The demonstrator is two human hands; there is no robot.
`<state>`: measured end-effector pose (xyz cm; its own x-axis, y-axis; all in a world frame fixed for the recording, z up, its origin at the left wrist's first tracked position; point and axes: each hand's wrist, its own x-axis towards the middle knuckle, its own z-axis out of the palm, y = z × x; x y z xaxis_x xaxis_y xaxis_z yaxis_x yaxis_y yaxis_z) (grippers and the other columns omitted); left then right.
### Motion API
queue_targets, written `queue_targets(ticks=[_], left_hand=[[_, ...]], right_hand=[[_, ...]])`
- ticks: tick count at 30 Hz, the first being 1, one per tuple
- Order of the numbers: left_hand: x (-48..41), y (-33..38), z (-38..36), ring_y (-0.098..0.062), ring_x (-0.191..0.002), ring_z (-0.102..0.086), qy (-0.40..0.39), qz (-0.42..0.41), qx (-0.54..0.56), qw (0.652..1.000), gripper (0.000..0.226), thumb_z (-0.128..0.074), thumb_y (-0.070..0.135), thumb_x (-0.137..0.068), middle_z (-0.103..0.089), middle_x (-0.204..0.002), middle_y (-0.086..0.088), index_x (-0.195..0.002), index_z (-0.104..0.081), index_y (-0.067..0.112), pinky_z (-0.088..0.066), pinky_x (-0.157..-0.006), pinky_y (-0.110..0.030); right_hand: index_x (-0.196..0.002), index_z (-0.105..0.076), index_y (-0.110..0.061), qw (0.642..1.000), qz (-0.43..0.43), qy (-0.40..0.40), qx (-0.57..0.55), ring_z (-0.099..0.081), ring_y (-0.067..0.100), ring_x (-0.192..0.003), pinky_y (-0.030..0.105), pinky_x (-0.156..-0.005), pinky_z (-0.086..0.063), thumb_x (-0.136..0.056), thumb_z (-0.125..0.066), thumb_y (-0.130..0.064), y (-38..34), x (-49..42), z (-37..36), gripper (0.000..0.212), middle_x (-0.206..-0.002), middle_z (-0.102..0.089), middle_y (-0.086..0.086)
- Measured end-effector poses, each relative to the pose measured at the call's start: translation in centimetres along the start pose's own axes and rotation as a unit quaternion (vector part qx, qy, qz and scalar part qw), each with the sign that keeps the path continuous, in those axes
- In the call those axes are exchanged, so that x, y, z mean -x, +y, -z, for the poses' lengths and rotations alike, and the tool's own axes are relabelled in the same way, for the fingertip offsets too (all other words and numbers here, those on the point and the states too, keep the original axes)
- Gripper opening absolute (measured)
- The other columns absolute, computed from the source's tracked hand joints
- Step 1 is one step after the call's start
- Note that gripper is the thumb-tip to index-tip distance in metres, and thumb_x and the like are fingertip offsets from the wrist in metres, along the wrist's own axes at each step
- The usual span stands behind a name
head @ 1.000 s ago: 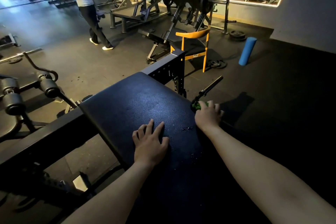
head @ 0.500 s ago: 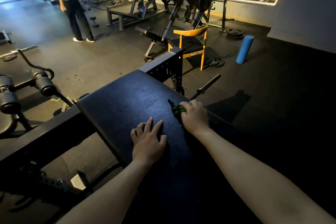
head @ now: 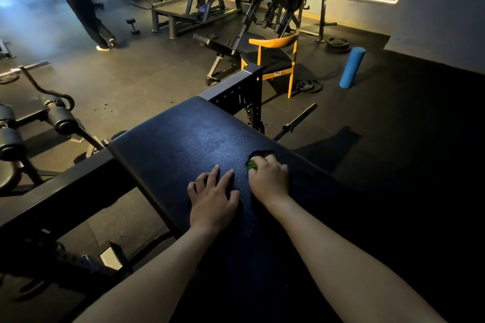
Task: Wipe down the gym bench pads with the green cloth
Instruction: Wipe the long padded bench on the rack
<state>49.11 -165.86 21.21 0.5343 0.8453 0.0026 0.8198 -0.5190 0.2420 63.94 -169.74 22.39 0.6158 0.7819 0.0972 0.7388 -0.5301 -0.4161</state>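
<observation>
Green cloth point(head: 251, 164) sits bunched in the right grip point(head: 269, 178), fingers curled round it against the bench pad point(head: 183, 144); in the last second it has slid in from the pad's right edge to just beside the left grip point(head: 214, 202), which lies flat and open, so one cross-stroke looks done. Ahead of the grips the pad ends at a perforated frame post point(head: 236, 89), a barbell point(head: 296, 120) lies on the floor point(head: 393, 139) to their right, and only the left grip stands in the stroke's path.
</observation>
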Motion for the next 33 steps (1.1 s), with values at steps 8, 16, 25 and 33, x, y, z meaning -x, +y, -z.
queue_targets(ticks=[8,16,25,33], left_hand=[[0.0,-0.1,-0.1,-0.019,-0.144,-0.015,0.002,-0.005,0.006,1.0,0.066,-0.026,0.056,-0.085,-0.022,-0.164,0.006,-0.15,-0.033,0.044,-0.005,-0.117,-0.047],[-0.1,-0.1,-0.3,-0.019,-0.143,-0.015,0.009,-0.005,0.018,1.0,0.065,-0.027,0.053,-0.085,-0.023,-0.164,0.005,-0.149,-0.034,0.043,-0.004,-0.116,-0.046],[0.2,-0.3,0.0,-0.018,-0.143,-0.018,0.008,-0.019,0.029,0.999,0.063,-0.03,0.054,-0.086,-0.028,-0.162,0.007,-0.147,-0.038,0.044,-0.005,-0.114,-0.046],[1.5,0.7,0.4,-0.013,-0.141,-0.016,0.013,-0.032,0.038,0.999,0.066,-0.029,0.06,-0.084,-0.03,-0.159,0.012,-0.147,-0.038,0.043,-0.004,-0.108,-0.044]], right_hand=[[-0.13,-0.058,-0.026,0.999,0.014,0.041,-0.022,-0.049,0.029,-0.112,0.04,-0.097,-0.032,-0.09,-0.053,-0.019,3.0,-2.3,2.2,0.041,-0.122,-0.052,0.01],[-0.13,-0.057,-0.024,0.993,-0.115,0.012,0.01,-0.046,0.034,-0.118,0.045,-0.104,-0.027,-0.093,-0.046,-0.02,5.3,-2.4,2.4,0.04,-0.13,-0.049,0.013],[-0.122,-0.064,-0.03,0.999,0.026,-0.018,-0.043,-0.051,0.029,-0.112,0.039,-0.098,-0.028,-0.09,-0.05,-0.02,0.8,0.9,1.3,0.036,-0.121,-0.054,0.009],[-0.138,-0.048,-0.027,0.983,-0.176,-0.047,0.014,-0.033,0.034,-0.132,0.053,-0.111,-0.02,-0.093,-0.049,-0.024,8.4,-1.6,5.9,0.045,-0.141,-0.039,0.012]])
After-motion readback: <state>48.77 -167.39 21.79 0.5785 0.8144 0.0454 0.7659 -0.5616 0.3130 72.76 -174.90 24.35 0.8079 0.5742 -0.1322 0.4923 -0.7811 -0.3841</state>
